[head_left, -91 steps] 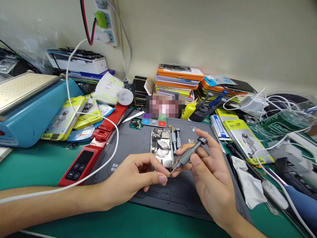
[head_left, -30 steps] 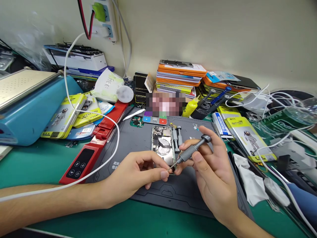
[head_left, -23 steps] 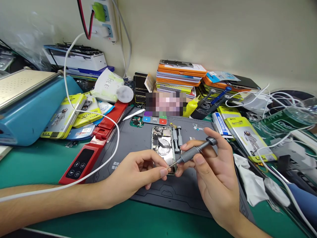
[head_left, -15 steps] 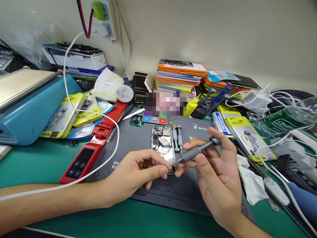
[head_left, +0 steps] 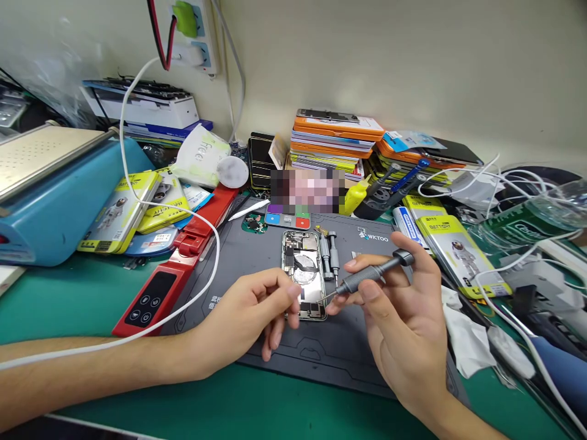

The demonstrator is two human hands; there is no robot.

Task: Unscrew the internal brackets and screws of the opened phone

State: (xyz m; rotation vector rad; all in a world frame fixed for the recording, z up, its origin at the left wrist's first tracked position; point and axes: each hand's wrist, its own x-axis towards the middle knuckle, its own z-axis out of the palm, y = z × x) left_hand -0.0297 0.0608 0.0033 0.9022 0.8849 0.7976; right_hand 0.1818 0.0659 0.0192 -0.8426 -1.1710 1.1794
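An opened smartphone [head_left: 313, 282] lies on the dark grey mat [head_left: 257, 256], with its inner parts and a round silvery coil showing. In my right hand [head_left: 406, 324] is a grey precision screwdriver [head_left: 367, 278], held slantwise, its thin shaft pointing down-left over the phone's lower part. Whether the tip touches the phone I cannot tell. My left hand [head_left: 257, 318] is beside the phone's lower left edge, thumb and forefinger pinched together; anything between them is too small to make out. Two more screwdrivers [head_left: 334, 253] lie just right of the phone.
Left of the mat runs a red device [head_left: 151, 299] with a button panel, crossed by a white cable [head_left: 215, 256]. Yellow battery boxes [head_left: 117, 211] lie on both sides. Behind are a tool holder [head_left: 378, 198] and stacked orange boxes [head_left: 337, 131]. A plastic bottle [head_left: 518, 223] lies at right.
My left fingers have come away from the screwdriver tip, moving slightly left and up. The screwdriver in my right hand has shifted a little right, and more of the phone's lower end shows.
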